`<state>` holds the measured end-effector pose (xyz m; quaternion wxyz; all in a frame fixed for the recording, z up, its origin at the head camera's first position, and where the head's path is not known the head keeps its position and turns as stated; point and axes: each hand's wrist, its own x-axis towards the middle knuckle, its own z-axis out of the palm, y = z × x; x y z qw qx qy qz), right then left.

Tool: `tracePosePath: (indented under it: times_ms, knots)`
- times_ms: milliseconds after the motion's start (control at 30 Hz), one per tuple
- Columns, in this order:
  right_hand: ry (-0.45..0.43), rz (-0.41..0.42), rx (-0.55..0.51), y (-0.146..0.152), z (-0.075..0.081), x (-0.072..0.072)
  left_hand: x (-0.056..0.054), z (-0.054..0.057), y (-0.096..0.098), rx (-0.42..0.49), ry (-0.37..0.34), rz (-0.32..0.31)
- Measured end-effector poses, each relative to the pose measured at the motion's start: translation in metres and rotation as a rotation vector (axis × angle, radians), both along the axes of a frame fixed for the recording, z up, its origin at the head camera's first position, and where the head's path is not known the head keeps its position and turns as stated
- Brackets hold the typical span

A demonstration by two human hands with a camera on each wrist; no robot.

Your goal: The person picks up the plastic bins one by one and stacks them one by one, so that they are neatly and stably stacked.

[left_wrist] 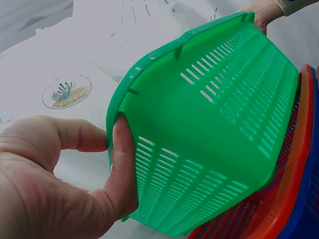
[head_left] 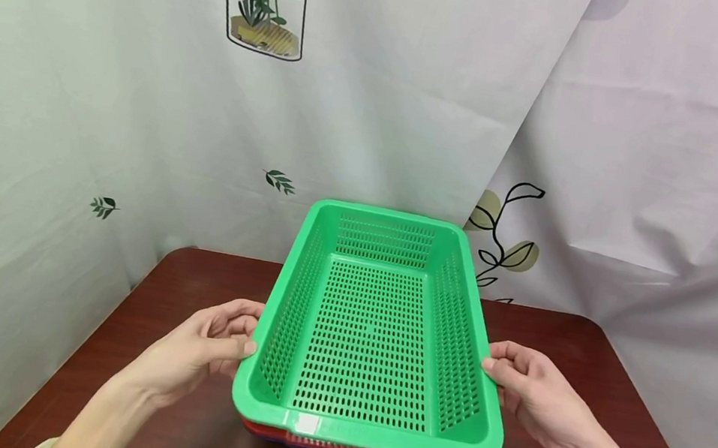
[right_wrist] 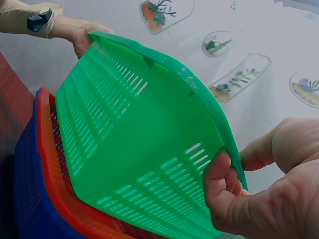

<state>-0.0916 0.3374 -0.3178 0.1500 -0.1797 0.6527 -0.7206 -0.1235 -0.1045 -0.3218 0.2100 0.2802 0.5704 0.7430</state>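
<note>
A green plastic basket (head_left: 368, 331) with slotted sides and floor is held up by both hands, its inside facing the head camera. My left hand (head_left: 206, 348) pinches its left rim, thumb on top and fingers beneath. On the opposite rim my right hand (head_left: 540, 399) does the same. Below it stand a red basket (left_wrist: 289, 184) and a blue basket (right_wrist: 27, 184), the red one nested in the blue. In the wrist views the green basket's lower part overlaps the red basket's opening; the head view mostly hides both lower baskets.
A dark red-brown table (head_left: 559, 356) with rounded far corners lies under the baskets. White cloth (head_left: 381, 106) printed with plants and jars hangs behind the table and along its sides.
</note>
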Motion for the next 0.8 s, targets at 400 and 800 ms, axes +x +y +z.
tracePosePath:
  times_ms: [400, 800]
  knots:
    - [-0.005, -0.010, 0.026, -0.004, 0.004, 0.001, 0.001, -0.004, -0.002, -0.005, -0.009, 0.014]
    - [-0.022, -0.026, 0.042, -0.008, -0.005, -0.004, -0.006, -0.017, -0.004, -0.060, -0.020, 0.025]
